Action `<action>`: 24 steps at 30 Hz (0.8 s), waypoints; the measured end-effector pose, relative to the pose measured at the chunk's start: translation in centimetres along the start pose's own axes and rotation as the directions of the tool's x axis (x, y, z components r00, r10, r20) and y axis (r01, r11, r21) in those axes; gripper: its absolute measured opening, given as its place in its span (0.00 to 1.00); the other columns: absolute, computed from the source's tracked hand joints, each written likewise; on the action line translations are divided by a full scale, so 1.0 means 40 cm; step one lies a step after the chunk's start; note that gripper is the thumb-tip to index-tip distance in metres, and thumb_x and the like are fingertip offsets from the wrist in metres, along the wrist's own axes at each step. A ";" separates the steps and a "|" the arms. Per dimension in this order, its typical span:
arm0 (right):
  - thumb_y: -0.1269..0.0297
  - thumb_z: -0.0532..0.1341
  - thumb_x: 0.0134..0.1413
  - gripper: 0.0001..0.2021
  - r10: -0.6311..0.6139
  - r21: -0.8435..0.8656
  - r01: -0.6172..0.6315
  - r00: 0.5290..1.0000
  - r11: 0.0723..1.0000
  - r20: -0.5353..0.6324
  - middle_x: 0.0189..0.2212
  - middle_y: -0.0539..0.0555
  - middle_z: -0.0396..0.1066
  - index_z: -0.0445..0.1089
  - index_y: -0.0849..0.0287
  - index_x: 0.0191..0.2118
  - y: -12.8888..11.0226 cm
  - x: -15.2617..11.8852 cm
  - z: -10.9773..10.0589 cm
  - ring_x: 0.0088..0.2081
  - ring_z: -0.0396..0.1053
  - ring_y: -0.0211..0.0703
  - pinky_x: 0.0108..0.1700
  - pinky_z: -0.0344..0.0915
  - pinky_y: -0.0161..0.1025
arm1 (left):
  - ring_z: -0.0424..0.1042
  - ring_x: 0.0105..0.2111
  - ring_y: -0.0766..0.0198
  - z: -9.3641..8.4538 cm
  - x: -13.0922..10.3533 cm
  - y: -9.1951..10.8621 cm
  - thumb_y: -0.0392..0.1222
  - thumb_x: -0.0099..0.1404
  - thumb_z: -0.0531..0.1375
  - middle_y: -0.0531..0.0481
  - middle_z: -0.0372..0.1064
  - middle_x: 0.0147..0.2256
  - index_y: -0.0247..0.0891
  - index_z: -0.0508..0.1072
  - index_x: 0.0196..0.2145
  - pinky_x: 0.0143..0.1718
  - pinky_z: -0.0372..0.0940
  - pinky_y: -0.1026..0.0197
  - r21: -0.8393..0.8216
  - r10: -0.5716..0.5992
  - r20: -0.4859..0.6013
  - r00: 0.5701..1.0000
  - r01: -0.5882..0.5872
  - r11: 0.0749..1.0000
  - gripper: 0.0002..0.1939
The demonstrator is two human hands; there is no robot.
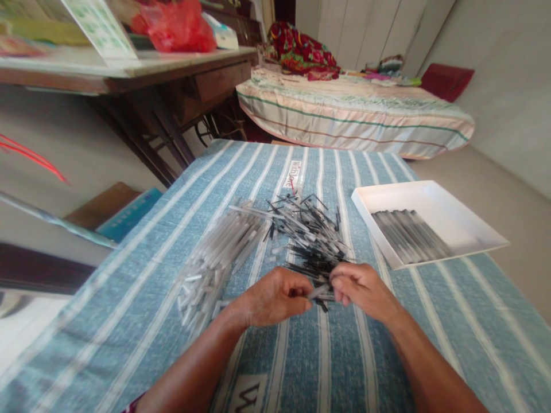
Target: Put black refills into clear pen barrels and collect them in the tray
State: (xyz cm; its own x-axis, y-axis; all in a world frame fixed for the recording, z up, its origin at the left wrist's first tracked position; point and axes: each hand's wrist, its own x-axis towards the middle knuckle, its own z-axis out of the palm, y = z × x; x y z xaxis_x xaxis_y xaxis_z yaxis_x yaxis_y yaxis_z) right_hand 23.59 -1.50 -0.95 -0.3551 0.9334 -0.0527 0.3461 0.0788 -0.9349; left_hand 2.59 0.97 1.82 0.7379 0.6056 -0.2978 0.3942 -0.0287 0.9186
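Note:
My left hand [275, 298] is closed in a pinch on a translucent pen barrel [317, 292], which points toward my right hand. My right hand [364, 289] is also closed, fingertips together near the barrel's far end; what it pinches is too small and blurred to make out. Just beyond both hands lies a loose heap of thin black and grey pen refills [307, 226]. To its left is a pile of clear pen barrels [235, 238], with several short whitish pieces [196, 295] at its near end.
At the right, a shallow white box [469, 229] holds a row of dark-cored pens [407, 235]. A blue striped cloth [150, 287] covers the table. Behind are a wooden desk [219, 80] with a red plastic bag [181, 26] and a bed [353, 109].

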 end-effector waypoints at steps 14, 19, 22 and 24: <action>0.55 0.57 0.55 0.16 0.053 0.041 -0.053 0.999 0.998 -0.002 0.15 0.46 0.65 0.63 0.59 0.22 -0.004 0.008 0.012 0.15 0.61 0.31 0.19 0.57 0.28 | 0.55 0.19 0.72 0.012 0.006 -0.012 0.35 0.55 0.56 0.58 0.56 0.18 0.34 0.69 0.23 0.20 0.47 0.69 0.311 0.098 -0.124 0.988 -0.055 0.949 0.05; 0.57 0.57 0.55 0.17 0.156 0.092 -0.151 0.987 0.984 -0.047 0.11 0.44 0.62 0.60 0.59 0.19 -0.006 0.024 0.020 0.12 0.58 0.29 0.15 0.52 0.27 | 0.63 0.24 0.68 0.023 0.011 -0.008 0.34 0.60 0.53 0.53 0.64 0.22 0.35 0.67 0.23 0.26 0.53 0.67 0.635 0.301 -0.218 0.928 -0.100 0.766 0.10; 0.58 0.57 0.54 0.16 0.224 0.121 -0.216 0.973 0.969 -0.062 0.10 0.42 0.60 0.60 0.59 0.19 -0.010 0.034 0.019 0.10 0.55 0.28 0.14 0.50 0.26 | 0.65 0.25 0.65 0.029 0.017 -0.020 0.35 0.63 0.50 0.51 0.66 0.24 0.37 0.69 0.26 0.27 0.55 0.65 0.769 0.400 -0.232 0.887 -0.085 0.633 0.11; 0.58 0.57 0.54 0.16 0.256 0.141 -0.245 0.964 0.959 -0.066 0.09 0.42 0.60 0.60 0.59 0.20 -0.013 0.037 0.017 0.10 0.54 0.28 0.13 0.49 0.25 | 0.65 0.25 0.64 0.033 0.021 -0.032 0.36 0.64 0.49 0.51 0.66 0.24 0.38 0.69 0.26 0.27 0.55 0.64 0.811 0.460 -0.232 0.857 -0.090 0.578 0.12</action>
State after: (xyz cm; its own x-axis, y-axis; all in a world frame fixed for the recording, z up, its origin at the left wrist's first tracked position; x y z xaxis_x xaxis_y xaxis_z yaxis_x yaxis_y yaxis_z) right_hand 22.27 -0.40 -0.79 -0.1969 0.9434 -0.2670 0.2961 -0.2024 -0.9335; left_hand 3.41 0.48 0.05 0.6871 0.6902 0.2270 0.6053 -0.7166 0.3466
